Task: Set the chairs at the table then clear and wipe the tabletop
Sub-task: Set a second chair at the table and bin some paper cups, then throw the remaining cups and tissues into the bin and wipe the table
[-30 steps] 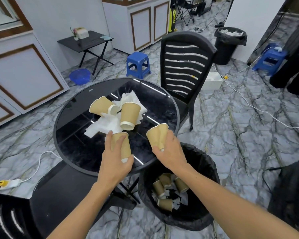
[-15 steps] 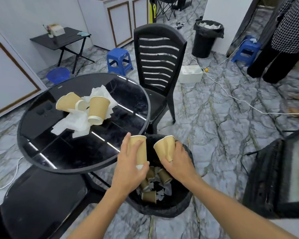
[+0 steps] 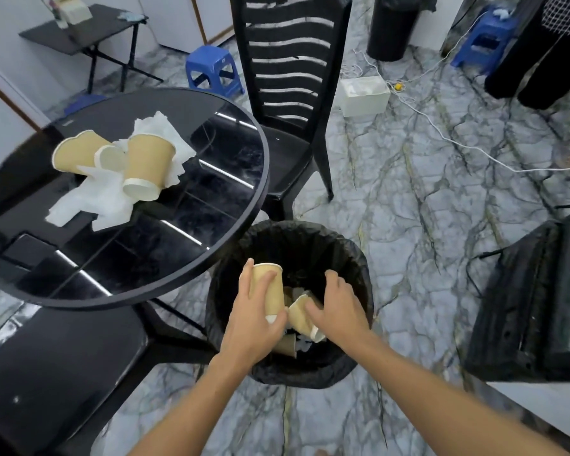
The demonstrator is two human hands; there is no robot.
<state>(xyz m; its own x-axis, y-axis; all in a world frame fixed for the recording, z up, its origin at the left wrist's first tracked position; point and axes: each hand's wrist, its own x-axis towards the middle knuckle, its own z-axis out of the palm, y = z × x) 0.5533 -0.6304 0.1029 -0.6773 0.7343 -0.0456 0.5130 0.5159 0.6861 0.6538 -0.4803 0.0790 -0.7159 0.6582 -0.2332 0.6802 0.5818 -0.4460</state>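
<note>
Clearing is under way. Over the lined bin [image 3: 359, 268] the left hand [image 3: 254, 319] clutches a paper cup [image 3: 270, 287]; the right hand [image 3: 338, 312], fingers spread, has a tilted cup [image 3: 301, 315] just under it, whether touching I cannot tell. Discarded cups lie inside. Next, I'd guess: drop, then reach beyond the bin to the table [image 3: 211, 245] for two cups [image 3: 147, 162] and tissues [image 3: 96, 202].
</note>
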